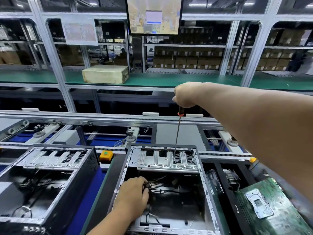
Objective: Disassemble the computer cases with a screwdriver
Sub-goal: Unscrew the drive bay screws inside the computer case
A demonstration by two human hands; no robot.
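**Screwdriver upright over the open case**

At frame centre the right hand (pixel 185 96) is clenched round the handle of the screwdriver (pixel 177 133). Its long axis runs nearly vertical, tip down, meeting the ribbed metal bracket (pixel 166 161) at the far end of the open computer case (pixel 205 184). At lower centre, the left hand (pixel 133 195) grasps dark cables (pixel 157 188) inside the case.

monitor (pixel 154 15) above beige box (pixel 105 74)

two computer cases (pixel 162 180) (both open), one screwdriver (pixel 178 133), one motherboard (pixel 274 209)
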